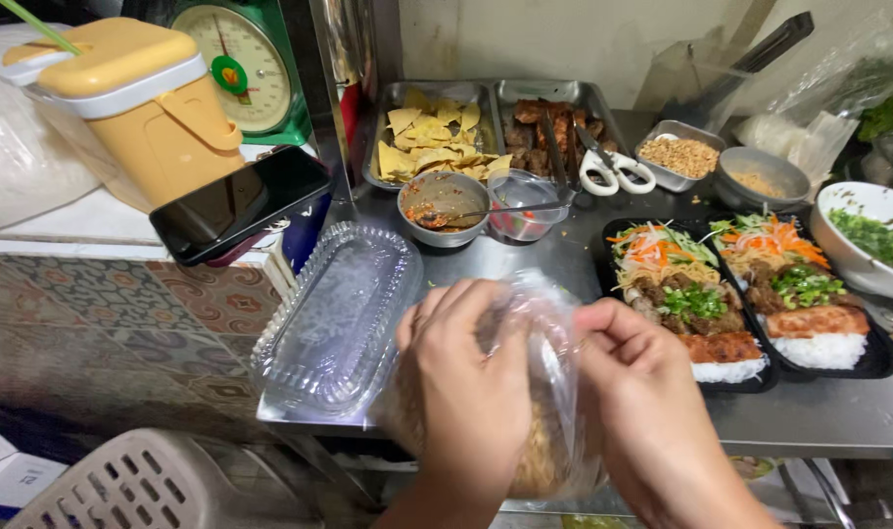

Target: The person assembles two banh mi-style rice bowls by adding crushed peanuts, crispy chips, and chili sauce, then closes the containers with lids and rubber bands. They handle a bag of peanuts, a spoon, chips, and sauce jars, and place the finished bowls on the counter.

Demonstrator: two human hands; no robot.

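Both hands grip one clear thin plastic bag of brownish food (549, 392) at the near table edge: the left hand (466, 387) curls closed on its left side and the right hand (652, 392) pinches the right, likely to gather its mouth. Left lies one clear ribbed plastic lid (339, 313). Right sit two black rectangular meal trays (750, 294); farther back, two steel pans (495, 127).

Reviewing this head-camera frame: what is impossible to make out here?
- Contents of the clear plastic bag: head view, mostly covered by the left hand and right hand; only brownish food shows.
- Each hand's grip on the bag: fingertips hidden behind plastic.
- White bowl of chopped greens: cut off by the right edge.
- Green scale: top cut off.
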